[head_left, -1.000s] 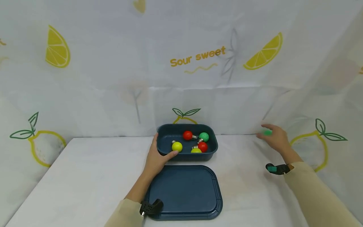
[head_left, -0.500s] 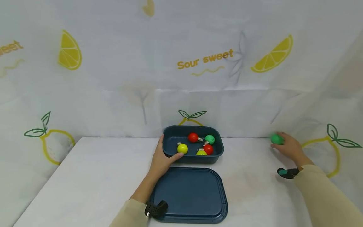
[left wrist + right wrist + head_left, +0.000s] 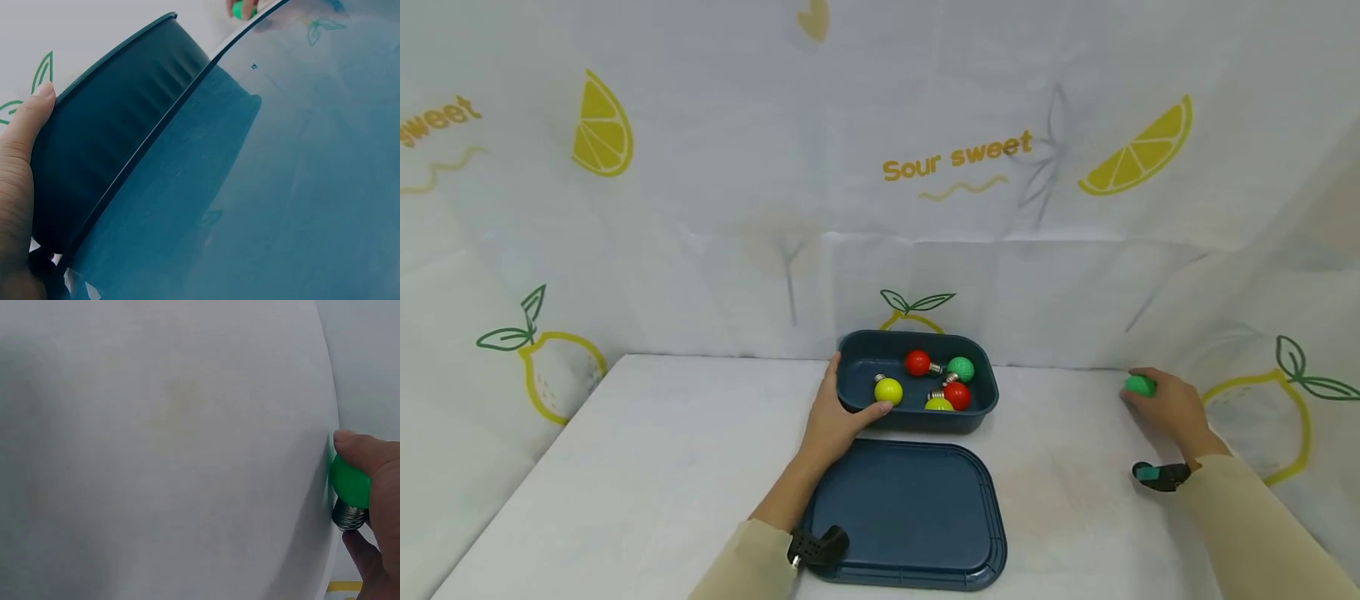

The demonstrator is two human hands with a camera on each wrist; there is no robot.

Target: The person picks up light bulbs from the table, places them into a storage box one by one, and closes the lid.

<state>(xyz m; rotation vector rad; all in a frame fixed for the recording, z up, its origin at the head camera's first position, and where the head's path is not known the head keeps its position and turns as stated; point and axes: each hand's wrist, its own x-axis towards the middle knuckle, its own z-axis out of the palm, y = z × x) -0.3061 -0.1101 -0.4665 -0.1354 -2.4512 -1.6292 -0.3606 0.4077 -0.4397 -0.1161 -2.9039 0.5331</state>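
My left hand point(image 3: 837, 425) grips the left end of a dark blue plastic box point(image 3: 925, 422), its thumb over the front rim. Inside lie several small light bulbs: a yellow bulb point(image 3: 888, 392) near the thumb, a red bulb point(image 3: 917, 362), a green bulb point(image 3: 960, 368), another red bulb point(image 3: 957, 395), and another yellow bulb point(image 3: 938, 404) partly hidden by the front wall. Far to the right, my right hand point(image 3: 1176, 408) holds a green light bulb point(image 3: 351, 482) between thumb and fingers. Its metal screw base shows in the right wrist view, close to the white surface.
A dark blue flat lid point(image 3: 910, 508) lies on the white table point(image 3: 662, 467) in front of the box. Its glossy surface fills much of the left wrist view. A white cloth backdrop point(image 3: 737, 167) with lemon prints rises behind the table and at both sides.
The right hand has closed around the green bulb and come slightly down with it at the table's far right. The left hand keeps its hold on the box. The head view has shifted a little.
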